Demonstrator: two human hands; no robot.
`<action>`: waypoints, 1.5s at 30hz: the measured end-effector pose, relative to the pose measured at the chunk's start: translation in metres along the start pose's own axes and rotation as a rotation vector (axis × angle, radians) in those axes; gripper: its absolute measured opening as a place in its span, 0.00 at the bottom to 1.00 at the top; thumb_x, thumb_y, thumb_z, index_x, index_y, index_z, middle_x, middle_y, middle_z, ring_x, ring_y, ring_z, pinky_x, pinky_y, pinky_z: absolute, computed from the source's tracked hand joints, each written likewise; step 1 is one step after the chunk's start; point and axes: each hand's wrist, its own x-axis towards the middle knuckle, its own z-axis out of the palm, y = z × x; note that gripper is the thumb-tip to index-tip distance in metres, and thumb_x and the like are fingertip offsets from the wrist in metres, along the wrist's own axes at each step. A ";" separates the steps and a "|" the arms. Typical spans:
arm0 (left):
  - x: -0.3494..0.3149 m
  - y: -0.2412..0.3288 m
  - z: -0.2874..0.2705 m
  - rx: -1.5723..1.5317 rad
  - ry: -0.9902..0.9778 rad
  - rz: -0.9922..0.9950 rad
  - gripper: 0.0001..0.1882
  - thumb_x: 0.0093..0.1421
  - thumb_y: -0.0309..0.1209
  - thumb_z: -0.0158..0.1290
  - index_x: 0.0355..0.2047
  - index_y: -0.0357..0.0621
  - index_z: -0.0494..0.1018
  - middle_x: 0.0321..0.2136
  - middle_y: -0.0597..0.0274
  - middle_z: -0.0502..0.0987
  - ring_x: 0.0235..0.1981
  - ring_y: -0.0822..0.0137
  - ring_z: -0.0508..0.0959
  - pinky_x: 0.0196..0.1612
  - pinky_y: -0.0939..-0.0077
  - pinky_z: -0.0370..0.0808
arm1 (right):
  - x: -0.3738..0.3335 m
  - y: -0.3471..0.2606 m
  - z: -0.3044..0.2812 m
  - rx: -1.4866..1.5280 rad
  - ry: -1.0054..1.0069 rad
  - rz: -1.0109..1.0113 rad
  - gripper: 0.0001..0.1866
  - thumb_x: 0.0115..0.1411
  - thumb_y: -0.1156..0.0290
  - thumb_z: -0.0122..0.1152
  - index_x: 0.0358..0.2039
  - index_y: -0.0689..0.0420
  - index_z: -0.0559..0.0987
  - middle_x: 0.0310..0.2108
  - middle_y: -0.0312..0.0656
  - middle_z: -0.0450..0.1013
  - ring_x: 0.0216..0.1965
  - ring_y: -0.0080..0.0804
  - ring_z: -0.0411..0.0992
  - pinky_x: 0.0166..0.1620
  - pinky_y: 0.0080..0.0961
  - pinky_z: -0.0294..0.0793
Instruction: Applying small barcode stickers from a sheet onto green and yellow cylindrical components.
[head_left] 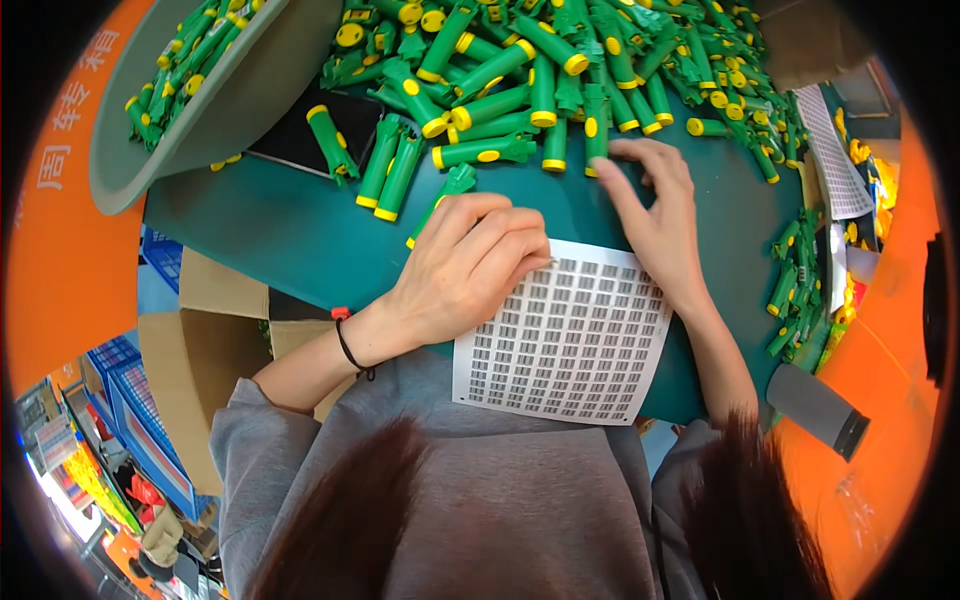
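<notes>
A white sheet printed with rows of small grey labels (563, 340) lies at the table's front edge, reaching over toward my lap. At its upper left corner, my left hand (468, 262) is closed, thumb and fingertips pinched together; what they grip is too small to make out. My right hand (655, 205) is beyond the sheet's upper right side, fingers curved and thumb apart. Its thumb tip is by the yellow end of a green tube (596, 125), and whether they touch I cannot tell. Another green tube (455, 190) lies just beyond my left hand, partly hidden by it.
Many green tubes with yellow ends (500, 75) heap across the far side of the dark green table (260, 240). A tilted grey-green basin (130, 185) holds more at the far left. A dark grey cylinder (818, 410) lies right, and cardboard boxes (180, 370) stand left.
</notes>
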 end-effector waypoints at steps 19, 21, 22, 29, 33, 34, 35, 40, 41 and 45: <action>0.016 0.001 -0.014 -0.179 0.007 -0.075 0.13 0.51 0.19 0.63 0.37 0.41 0.74 0.40 0.60 0.79 0.41 0.55 0.77 0.44 0.66 0.75 | 0.023 -0.020 0.009 0.255 -0.085 -0.085 0.21 0.57 0.68 0.72 0.50 0.56 0.79 0.45 0.39 0.74 0.38 0.28 0.71 0.39 0.24 0.71; 0.012 0.000 -0.014 -0.198 0.057 -0.095 0.13 0.52 0.19 0.63 0.37 0.40 0.74 0.40 0.58 0.79 0.40 0.56 0.78 0.43 0.68 0.74 | 0.023 -0.023 0.009 0.313 -0.104 -0.107 0.20 0.56 0.70 0.72 0.49 0.56 0.79 0.44 0.37 0.74 0.35 0.24 0.69 0.37 0.21 0.71; 0.012 0.000 -0.015 -0.201 0.057 -0.093 0.13 0.52 0.19 0.63 0.37 0.40 0.74 0.40 0.58 0.79 0.40 0.56 0.78 0.43 0.68 0.74 | 0.021 -0.024 0.008 0.304 -0.167 -0.142 0.19 0.57 0.71 0.72 0.48 0.57 0.80 0.45 0.37 0.74 0.34 0.24 0.70 0.36 0.20 0.71; 0.015 0.000 -0.029 -0.477 0.160 -0.425 0.08 0.61 0.22 0.60 0.40 0.38 0.74 0.41 0.58 0.79 0.39 0.67 0.75 0.42 0.76 0.72 | 0.004 -0.024 -0.007 0.480 -0.297 0.015 0.12 0.61 0.81 0.64 0.46 0.62 0.79 0.52 0.41 0.70 0.40 0.25 0.77 0.41 0.21 0.79; 0.032 0.000 -0.036 -0.735 0.031 -0.484 0.17 0.62 0.21 0.59 0.50 0.38 0.68 0.50 0.53 0.75 0.51 0.66 0.75 0.56 0.71 0.71 | -0.022 -0.020 -0.024 0.878 -0.146 0.193 0.12 0.58 0.88 0.63 0.43 0.66 0.80 0.54 0.48 0.66 0.45 0.32 0.76 0.48 0.30 0.82; 0.038 0.002 -0.030 -0.701 0.024 -0.435 0.22 0.59 0.22 0.62 0.52 0.39 0.67 0.52 0.53 0.74 0.54 0.65 0.75 0.57 0.70 0.71 | -0.029 -0.015 -0.026 0.779 -0.139 0.019 0.12 0.58 0.88 0.63 0.43 0.66 0.80 0.54 0.47 0.67 0.48 0.33 0.75 0.49 0.30 0.82; 0.042 0.004 -0.025 -0.666 0.017 -0.387 0.27 0.57 0.23 0.65 0.54 0.40 0.65 0.53 0.53 0.74 0.56 0.63 0.75 0.57 0.69 0.71 | -0.036 -0.013 -0.028 0.677 -0.132 -0.151 0.12 0.58 0.89 0.63 0.43 0.66 0.79 0.53 0.47 0.67 0.50 0.33 0.75 0.51 0.29 0.81; 0.043 0.018 -0.012 -0.924 -0.195 -0.625 0.37 0.53 0.20 0.68 0.59 0.40 0.59 0.45 0.55 0.81 0.53 0.63 0.79 0.57 0.66 0.74 | -0.054 -0.015 -0.027 0.737 -0.022 -0.187 0.16 0.58 0.89 0.63 0.47 0.67 0.77 0.50 0.46 0.70 0.49 0.31 0.74 0.51 0.26 0.80; 0.041 0.021 -0.009 -0.863 -0.125 -0.583 0.36 0.53 0.20 0.67 0.58 0.40 0.59 0.44 0.55 0.81 0.52 0.64 0.79 0.56 0.67 0.74 | -0.056 -0.018 -0.028 0.736 -0.014 -0.182 0.16 0.58 0.89 0.63 0.47 0.67 0.77 0.50 0.46 0.70 0.49 0.31 0.74 0.51 0.26 0.80; 0.043 0.020 -0.007 -0.633 -0.067 -0.388 0.33 0.53 0.19 0.67 0.56 0.37 0.63 0.44 0.54 0.81 0.51 0.65 0.79 0.56 0.69 0.74 | -0.057 -0.018 -0.038 1.158 -0.184 0.404 0.18 0.58 0.89 0.63 0.49 0.67 0.74 0.52 0.47 0.69 0.47 0.30 0.74 0.54 0.26 0.74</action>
